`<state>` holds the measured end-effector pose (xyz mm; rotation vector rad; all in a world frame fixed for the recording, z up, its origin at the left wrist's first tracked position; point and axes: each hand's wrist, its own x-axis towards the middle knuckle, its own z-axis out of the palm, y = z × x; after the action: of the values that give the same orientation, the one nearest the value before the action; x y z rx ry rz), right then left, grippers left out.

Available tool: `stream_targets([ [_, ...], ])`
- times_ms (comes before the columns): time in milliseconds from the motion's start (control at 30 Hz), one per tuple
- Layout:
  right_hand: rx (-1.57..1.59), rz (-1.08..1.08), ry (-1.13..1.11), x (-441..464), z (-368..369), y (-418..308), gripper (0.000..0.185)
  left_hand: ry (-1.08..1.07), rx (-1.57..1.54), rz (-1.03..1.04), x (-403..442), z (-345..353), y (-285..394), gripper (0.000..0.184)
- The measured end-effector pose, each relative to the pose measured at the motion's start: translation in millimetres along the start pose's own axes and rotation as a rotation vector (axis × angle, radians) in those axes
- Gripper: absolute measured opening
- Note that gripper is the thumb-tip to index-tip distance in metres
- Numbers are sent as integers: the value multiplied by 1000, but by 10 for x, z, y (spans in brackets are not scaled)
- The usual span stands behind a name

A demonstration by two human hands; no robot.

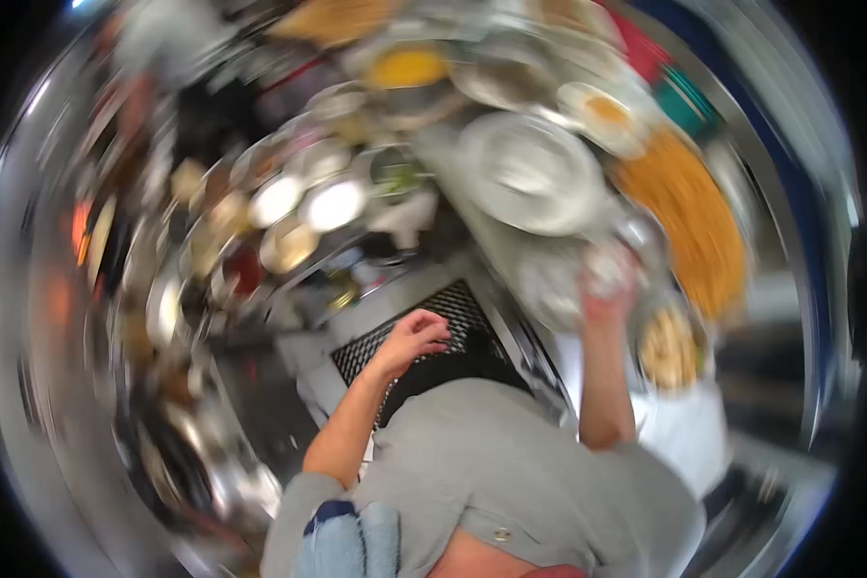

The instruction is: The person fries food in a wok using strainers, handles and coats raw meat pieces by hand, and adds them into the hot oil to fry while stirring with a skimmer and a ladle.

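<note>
My left hand (414, 342) hangs in front of my body over a black mesh mat (462, 306), its fingers loosely curled with nothing visible in them. Out over the counter on the right, my right hand (612, 284) is smeared by motion. Its fingers seem closed around something whitish that I cannot make out. Just beyond it stands a large white bowl (482, 197) with a pale heap inside. A shiny metal bowl (653, 236) is close beside the right hand, and a bowl of pale, stick-like food (669, 347) lies nearer to me.
Orange food (689, 222) covers a long tray at the right. A white dish with a yellow centre (607, 111) sits behind. Several small containers, including one with red contents (244, 272) and one with greens (395, 178), fill the left counter. Another person (169, 48) stands at the far left.
</note>
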<state>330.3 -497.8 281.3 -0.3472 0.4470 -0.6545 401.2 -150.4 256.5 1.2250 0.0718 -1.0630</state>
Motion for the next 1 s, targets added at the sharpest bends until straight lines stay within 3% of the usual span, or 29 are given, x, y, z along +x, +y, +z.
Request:
stream_targets([
  [33, -1, 57, -123, 74, -55, -38, 21, 99, -38, 18, -159, -224, -88, 20],
  [67, 160, 362, -705, 304, -161, -77, 31, 195, -87, 60, -373, -393, -141, 22],
  [100, -56, 289, -400, 248, -78, -109, 39, 286, -136, 95, -565, -550, -166, 23],
  [167, -10, 426, -471, 905, -291, -22, 43, 458, -288, 180, -1007, -812, -211, 23],
  [233, -427, 356, -295, 381, 624, 518, 37, 549, -386, 280, -1368, -1046, -357, 22],
  [333, -536, 545, -403, 67, 1291, 1570, 38, 595, -477, 468, -1845, -1392, -484, 23],
  [400, -478, 733, -639, -251, 1580, 2508, 37, 610, -517, 593, -2155, -1603, -433, 21],
  [433, -567, 629, -470, -439, 1716, 3117, 36, 579, -594, 670, -2269, -1744, -409, 20],
  [467, -513, 906, -684, -907, 1977, 3442, 36, 535, -672, 746, -2377, -1913, -387, 19],
  [500, -445, 934, -688, -1384, 2109, 3888, 36, 482, -747, 822, -2475, -2067, -363, 18],
  [533, -581, 960, -665, -1821, 2239, 4373, 37, 530, -775, 870, -2587, -2216, -325, 20],
  [567, -538, 1064, -910, -2165, 2240, 4805, 36, 527, -895, 916, -2701, -2367, -309, 24],
  [600, -489, 1234, -931, -2538, 2271, 5168, 34, 522, -1014, 959, -2820, -2523, -290, 29],
  [633, -253, 1523, -1090, -2792, 2180, 5599, 30, 514, -1127, 1003, -2962, -2676, -275, 33],
  [700, -613, 1191, -1072, -3730, 2181, 5987, 27, 564, -1246, 1070, -3313, -2888, -227, 49],
  [767, -723, 857, -1375, -4359, 2122, 6205, 25, 623, -1358, 1157, -3558, -3163, -321, 59],
  [867, -763, 687, -1813, -4713, 1928, 6617, 29, 573, -1346, 1255, -3862, -3580, -606, 57],
  [900, -706, 778, -1892, -4738, 1833, 6793, 35, 656, -1331, 1250, -3922, -3679, -692, 53],
  [967, -768, 946, -1841, -4897, 1867, 6827, 40, 709, -1399, 1294, -3924, -3935, -965, 51],
  [1000, -838, 916, -1881, -4961, 1881, 6836, 38, 756, -1364, 1297, -3912, -4025, -1078, 50],
])
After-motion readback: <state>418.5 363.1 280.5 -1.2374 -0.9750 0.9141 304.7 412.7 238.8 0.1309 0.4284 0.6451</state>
